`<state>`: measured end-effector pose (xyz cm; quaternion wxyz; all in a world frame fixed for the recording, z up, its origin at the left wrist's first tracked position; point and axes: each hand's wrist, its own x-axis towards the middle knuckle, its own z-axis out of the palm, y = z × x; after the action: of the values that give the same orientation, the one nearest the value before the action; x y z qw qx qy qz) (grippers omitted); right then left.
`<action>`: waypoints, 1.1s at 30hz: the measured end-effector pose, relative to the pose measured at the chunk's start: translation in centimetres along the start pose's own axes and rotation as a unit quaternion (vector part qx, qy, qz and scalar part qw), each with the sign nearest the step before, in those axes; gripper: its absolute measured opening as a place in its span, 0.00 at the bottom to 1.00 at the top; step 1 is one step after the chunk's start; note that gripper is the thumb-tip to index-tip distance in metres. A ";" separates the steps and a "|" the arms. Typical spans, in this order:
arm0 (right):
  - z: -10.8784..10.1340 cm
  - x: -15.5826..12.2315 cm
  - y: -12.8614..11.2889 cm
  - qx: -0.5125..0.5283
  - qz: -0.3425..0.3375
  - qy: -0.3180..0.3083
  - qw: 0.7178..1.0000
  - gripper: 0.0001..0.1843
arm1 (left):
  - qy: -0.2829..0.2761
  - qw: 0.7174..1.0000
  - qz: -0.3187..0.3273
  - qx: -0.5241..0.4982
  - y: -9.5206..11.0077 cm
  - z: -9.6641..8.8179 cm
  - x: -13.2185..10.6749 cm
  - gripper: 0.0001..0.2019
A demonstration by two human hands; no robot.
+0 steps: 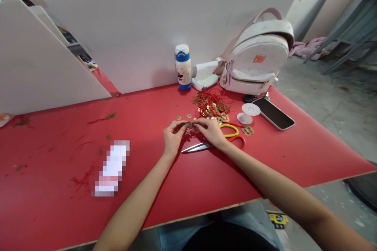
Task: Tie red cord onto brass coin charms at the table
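Note:
My left hand [173, 136] and my right hand [212, 130] meet over the middle of the red table, fingertips pinched on a small brass-coloured coin [189, 124]. Some red cord [192, 131] shows just below it. Under my right hand lies a pair of scissors [198, 147] with one yellow and one orange-red handle, blades pointing left. Beyond the hands is a heap of red cords and brass coins [210, 104]. A few loose coins [178, 118] rest near my left fingertips.
At the back stand a white-and-blue bottle [183, 68], a tissue pack [205, 80] and a white backpack [256, 59]. Right of the heap are an empty spool [249, 112] and a phone [273, 113]. A blurred-out rectangle [112, 168] and scattered cords [98, 120] lie left.

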<state>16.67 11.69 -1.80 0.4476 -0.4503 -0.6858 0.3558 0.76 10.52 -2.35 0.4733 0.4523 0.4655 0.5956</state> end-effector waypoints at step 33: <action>0.4 -0.5 -0.4 0.188 0.056 -0.108 0.975 0.17 | -0.011 0.985 0.097 0.140 -0.2 -0.4 -0.1 0.04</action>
<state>16.26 11.10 -1.74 0.4270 -0.3544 -0.6246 0.5495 0.43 10.39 -2.57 0.3503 0.5636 0.4931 0.5626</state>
